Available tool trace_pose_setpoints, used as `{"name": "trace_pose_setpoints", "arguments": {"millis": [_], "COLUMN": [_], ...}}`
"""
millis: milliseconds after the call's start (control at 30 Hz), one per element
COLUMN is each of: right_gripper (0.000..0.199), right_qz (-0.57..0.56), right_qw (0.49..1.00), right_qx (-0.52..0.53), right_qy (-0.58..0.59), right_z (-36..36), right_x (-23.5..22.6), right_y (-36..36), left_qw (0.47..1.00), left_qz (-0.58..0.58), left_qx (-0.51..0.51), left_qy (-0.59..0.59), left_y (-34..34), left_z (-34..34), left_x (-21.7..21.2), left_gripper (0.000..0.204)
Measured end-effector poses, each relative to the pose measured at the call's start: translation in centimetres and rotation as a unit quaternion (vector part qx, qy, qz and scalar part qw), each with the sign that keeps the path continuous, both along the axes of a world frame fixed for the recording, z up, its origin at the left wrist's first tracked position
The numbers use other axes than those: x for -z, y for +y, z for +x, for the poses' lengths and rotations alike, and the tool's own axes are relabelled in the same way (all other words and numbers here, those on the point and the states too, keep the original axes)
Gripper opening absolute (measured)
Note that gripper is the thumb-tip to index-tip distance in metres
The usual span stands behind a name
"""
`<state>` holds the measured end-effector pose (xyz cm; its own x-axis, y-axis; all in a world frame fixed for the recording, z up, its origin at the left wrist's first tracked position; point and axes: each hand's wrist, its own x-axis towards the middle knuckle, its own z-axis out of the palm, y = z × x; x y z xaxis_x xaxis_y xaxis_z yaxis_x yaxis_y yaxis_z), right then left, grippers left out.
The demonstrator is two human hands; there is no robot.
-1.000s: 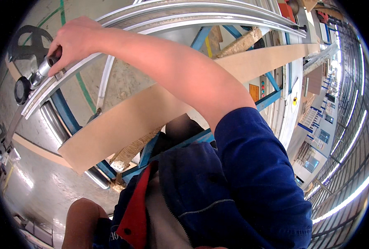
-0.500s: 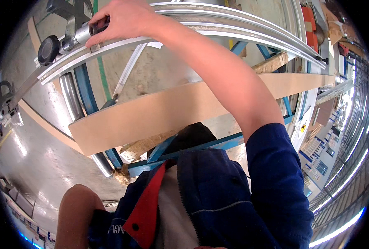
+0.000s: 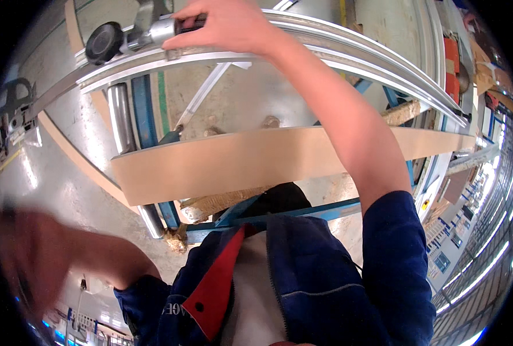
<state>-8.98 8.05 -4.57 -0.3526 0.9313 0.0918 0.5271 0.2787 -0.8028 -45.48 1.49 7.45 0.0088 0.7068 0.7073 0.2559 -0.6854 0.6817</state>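
My right hand (image 3: 227,26) reaches across to the far side, its fingers wrapped round the dark handle (image 3: 192,23) of a metal fixture. That fixture (image 3: 153,33) sits on a long aluminium rail (image 3: 325,49) and has a round black knob (image 3: 104,43) at its left. My left hand (image 3: 31,254) is raised at the far left edge, smeared by motion, so its fingers cannot be made out. Between my body and the rail lies a long, light brown board (image 3: 227,164), passing beneath my right forearm; neither hand touches it.
A blue steel frame (image 3: 144,106) with metal rollers (image 3: 121,118) stands under the board. Rough, foam-crusted pieces (image 3: 222,203) show below it. A curved brown strip (image 3: 75,155) lies at the left, near another metal fixture (image 3: 20,118). Red blocks (image 3: 452,69) stand at the upper right.
My left arm has swung up and outward to the left, bringing the blurred hand into view. My right hand stays on the handle. The whole scene has shifted slightly rightward in the picture.
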Motion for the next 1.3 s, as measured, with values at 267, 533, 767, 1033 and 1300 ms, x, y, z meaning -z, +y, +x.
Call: {"name": "trace_pose_setpoints", "arguments": {"millis": [267, 533, 767, 1033, 1300], "right_gripper": [0.037, 0.038, 0.035, 0.035, 0.037], "right_qz": [0.022, -0.013, -0.022, -0.033, -0.025], "right_qw": [0.999, 0.999, 0.998, 0.996, 0.997], "right_qx": [-0.021, -0.002, -0.01, -0.011, -0.019], "right_qy": [0.031, 0.04, 0.056, 0.076, 0.067], "right_z": [0.4, 1.0, 1.2, 1.3, 1.6], "right_x": [0.3, 0.3, 0.3, 0.3, 0.3], "right_y": [0.4, 0.2, 0.3, 0.3, 0.5], "left_qw": [0.955, 0.923, 0.928, 0.915, 0.902], "left_qz": [-0.264, -0.275, -0.244, -0.251, -0.285], "left_qx": [0.035, 0.089, 0.109, 0.094, 0.08], "left_qy": [0.13, 0.254, 0.26, 0.301, 0.316], "left_y": [7.9, 9.5, 9.5, 9.5, 9.4], "left_z": [4.1, 6.4, 7.2, 7.8, 8.1], "left_x": [11.6, 11.8, 12.0, 11.4, 11.0], "left_gripper": [0.038, 0.06, 0.056, 0.042, 0.043]}}
